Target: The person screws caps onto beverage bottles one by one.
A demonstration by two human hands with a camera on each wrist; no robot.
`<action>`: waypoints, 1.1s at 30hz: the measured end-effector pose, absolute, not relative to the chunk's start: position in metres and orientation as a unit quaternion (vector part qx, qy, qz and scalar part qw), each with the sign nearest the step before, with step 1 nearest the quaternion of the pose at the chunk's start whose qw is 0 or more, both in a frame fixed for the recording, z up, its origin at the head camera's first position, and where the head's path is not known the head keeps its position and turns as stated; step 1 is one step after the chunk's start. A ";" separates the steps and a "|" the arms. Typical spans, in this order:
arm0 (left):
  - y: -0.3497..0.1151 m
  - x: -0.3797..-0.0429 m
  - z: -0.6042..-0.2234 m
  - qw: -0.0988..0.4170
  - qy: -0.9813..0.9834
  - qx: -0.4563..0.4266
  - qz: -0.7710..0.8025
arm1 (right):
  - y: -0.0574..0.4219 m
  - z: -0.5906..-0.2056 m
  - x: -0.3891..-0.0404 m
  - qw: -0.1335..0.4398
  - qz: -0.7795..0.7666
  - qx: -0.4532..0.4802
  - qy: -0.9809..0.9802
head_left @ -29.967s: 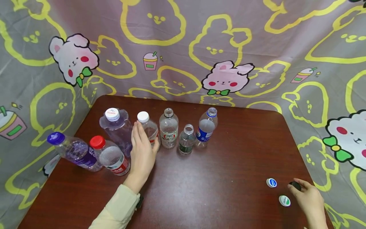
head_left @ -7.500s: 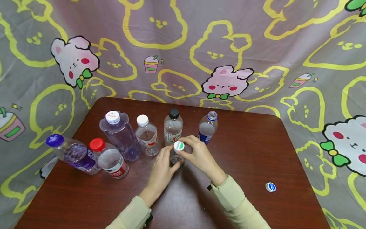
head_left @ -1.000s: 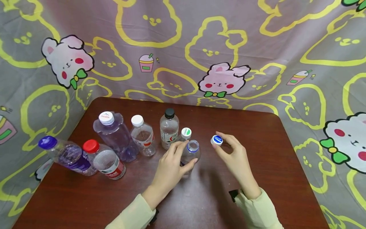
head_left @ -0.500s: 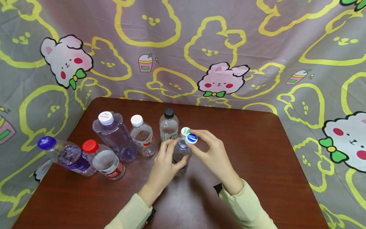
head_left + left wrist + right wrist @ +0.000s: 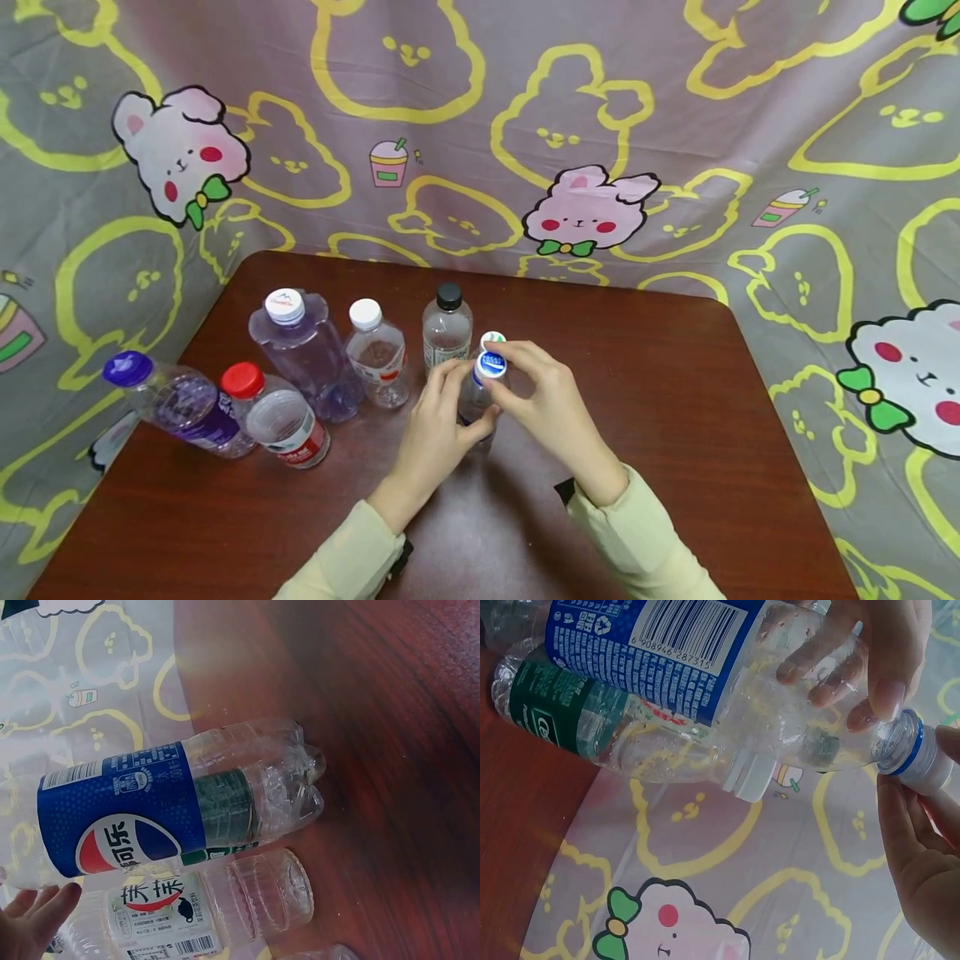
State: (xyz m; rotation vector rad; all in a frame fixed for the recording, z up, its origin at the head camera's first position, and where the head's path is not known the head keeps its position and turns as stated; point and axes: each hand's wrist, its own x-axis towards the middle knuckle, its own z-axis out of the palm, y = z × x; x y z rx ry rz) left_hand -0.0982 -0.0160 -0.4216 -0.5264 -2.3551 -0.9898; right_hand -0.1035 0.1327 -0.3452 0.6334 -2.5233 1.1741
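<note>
My left hand [image 5: 427, 437] grips the upper part of a clear Pepsi bottle [image 5: 120, 806] with a blue label, which stands upright on the table. My right hand [image 5: 551, 412] pinches a white cap [image 5: 491, 364] with a blue top between thumb and fingers. In the right wrist view the cap sits over the bottle's mouth, just above the neck's blue ring. Whether it is screwed tight cannot be seen. Close behind stands a small bottle [image 5: 551, 712] with a green label and a white-and-green cap. A black-capped bottle [image 5: 447, 329] is a little farther back.
To the left stand a white-capped bottle [image 5: 377, 358], a large purple-tinted bottle [image 5: 307, 354], a red-capped bottle [image 5: 281, 417] and a purple-capped bottle [image 5: 191, 408]. The brown table [image 5: 675, 433] ends at a patterned cloth [image 5: 450, 75] on the back and sides.
The right hand has brought the blue-topped cap leftward from beside the Pepsi bottle onto its mouth. The left hand has shifted the bottle slightly left. Earlier, the black and green-white caps went onto their bottles.
</note>
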 end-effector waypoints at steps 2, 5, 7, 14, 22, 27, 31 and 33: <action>-0.016 -0.099 -0.421 0.252 -0.871 -0.194 -0.375 | 0.133 -0.345 -0.103 0.139 0.407 0.219 -0.876; -0.017 -0.100 -0.421 0.236 -0.873 -0.191 -0.382 | 0.133 -0.345 -0.104 0.138 0.406 0.218 -0.877; -0.017 -0.100 -0.420 0.228 -0.875 -0.188 -0.383 | 0.133 -0.344 -0.105 0.138 0.406 0.217 -0.877; -0.017 -0.097 -0.421 0.220 -0.875 -0.182 -0.392 | 0.131 -0.343 -0.105 0.127 0.404 0.200 -0.884; -0.015 -0.098 -0.424 0.227 -0.866 -0.193 -0.402 | 0.131 -0.345 -0.105 0.126 0.405 0.175 -0.889; -0.016 -0.099 -0.425 0.232 -0.863 -0.195 -0.404 | 0.129 -0.345 -0.105 0.129 0.415 0.168 -0.885; -0.016 -0.099 -0.425 0.232 -0.864 -0.194 -0.404 | 0.127 -0.343 -0.106 0.127 0.407 0.153 -0.891; -0.016 -0.099 -0.424 0.231 -0.864 -0.194 -0.404 | 0.127 -0.342 -0.106 0.124 0.403 0.142 -0.895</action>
